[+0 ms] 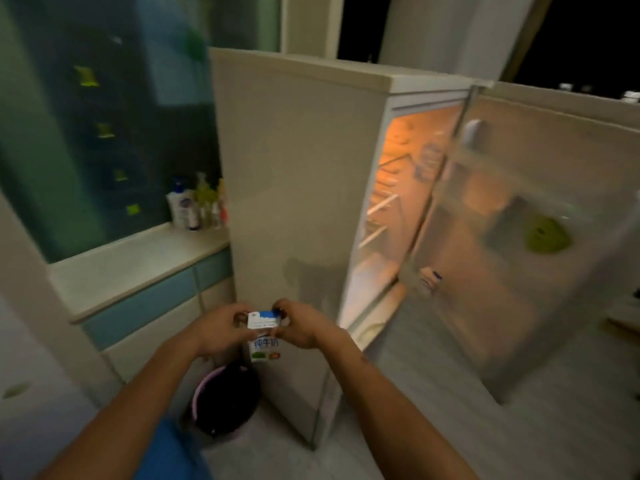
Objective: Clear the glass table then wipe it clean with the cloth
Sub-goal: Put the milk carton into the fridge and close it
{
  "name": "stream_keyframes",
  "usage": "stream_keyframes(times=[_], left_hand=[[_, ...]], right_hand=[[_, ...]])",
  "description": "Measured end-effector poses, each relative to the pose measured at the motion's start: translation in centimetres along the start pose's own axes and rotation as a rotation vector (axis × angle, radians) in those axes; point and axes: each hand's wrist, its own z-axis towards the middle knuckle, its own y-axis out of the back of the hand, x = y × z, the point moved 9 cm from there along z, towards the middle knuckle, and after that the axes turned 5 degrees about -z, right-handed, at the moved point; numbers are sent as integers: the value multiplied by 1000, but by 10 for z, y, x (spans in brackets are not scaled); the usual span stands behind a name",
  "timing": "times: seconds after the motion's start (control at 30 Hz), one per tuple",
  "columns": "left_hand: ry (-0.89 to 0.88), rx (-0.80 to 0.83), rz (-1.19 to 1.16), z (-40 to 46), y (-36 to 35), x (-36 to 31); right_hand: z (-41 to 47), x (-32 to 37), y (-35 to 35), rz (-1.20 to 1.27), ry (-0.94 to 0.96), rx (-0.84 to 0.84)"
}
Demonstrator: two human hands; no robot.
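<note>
A small white and blue milk carton [265, 344] is held upright in front of me, at the foot of a tall white fridge [294, 188]. My left hand [221, 329] grips the carton's top from the left. My right hand [299, 325] pinches the top from the right. The fridge door [526, 244] stands open to the right, and the lit shelves [398, 188] glow orange inside. Neither the glass table nor the cloth is in view.
A pink bin with a black liner [225, 403] stands on the floor left of the fridge. Several bottles [197, 206] line the window ledge [138, 265]. A green object [547, 237] sits in the door shelf. A blue item [173, 452] is at the bottom edge.
</note>
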Motion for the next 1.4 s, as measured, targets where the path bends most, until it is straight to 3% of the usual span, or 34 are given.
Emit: stream_keyframes(times=[0.47,0.8,1.0,1.3,1.4], left_hand=[[-328,283,56,84,-167,-205],[-393,246,196,172,-245,-316],[-378,218,249,218,-268,-350],[-427,221,311,290,-294,-375],[-481,276,342,312,-311,-382]], right_hand=[[-134,-215,71,199,-422,-246],[-147,-354,121,396,-469,-499],[-145,-403,147,451,-498,-627],[-122,-454,147,558,-695,-591],[-120,-466,151,530,-721,-696]])
